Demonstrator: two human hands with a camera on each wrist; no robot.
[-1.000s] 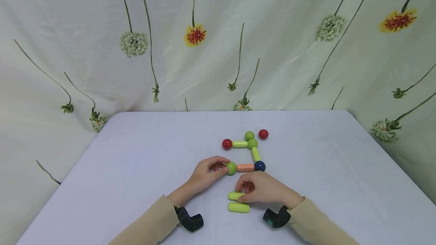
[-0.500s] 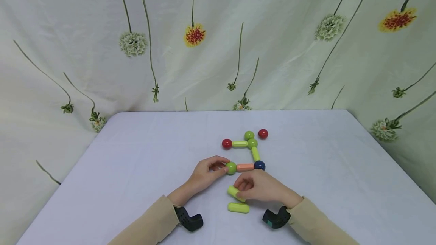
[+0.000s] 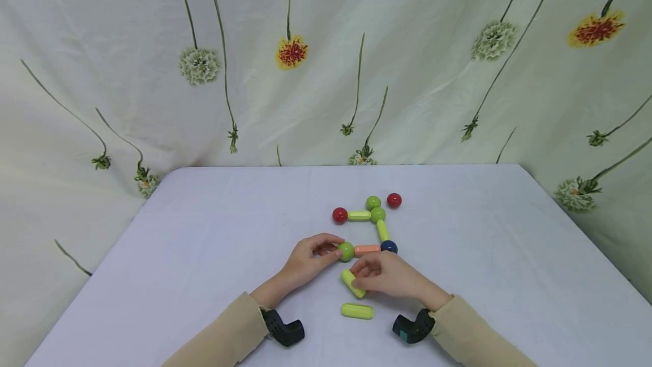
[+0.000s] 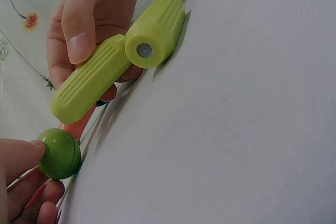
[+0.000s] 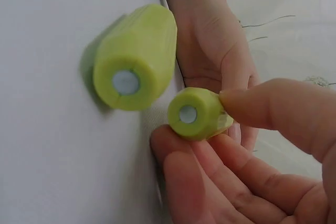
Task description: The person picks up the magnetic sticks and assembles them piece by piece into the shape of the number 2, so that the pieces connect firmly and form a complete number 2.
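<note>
My left hand [image 3: 311, 256] pinches a green ball [image 3: 346, 251] between thumb and fingers, at the left end of a joined chain. An orange magnetic rod [image 3: 367, 250] links that ball to a dark blue ball [image 3: 389, 246]. In my right hand [image 3: 394, 277] a yellow-green magnetic rod [image 3: 352, 284] is pinched, slanting just below the green ball. Its round metal end faces the right wrist camera, where the thumb [image 5: 262, 103] presses on it from the side. Nearer to me lies a second yellow-green rod [image 3: 357, 311], also large in the left wrist view.
Behind the hands the chain continues through an upright yellow-green rod [image 3: 382, 231] to a green ball [image 3: 378, 215], then a level rod [image 3: 359, 216] and a red ball [image 3: 340, 215]. Another green ball [image 3: 373, 203] touches it; a loose red ball [image 3: 394, 200] sits beside.
The right hand has turned its yellow-green rod from level to slanted, raising its left end toward the green ball. My left hand has stayed in place.
</note>
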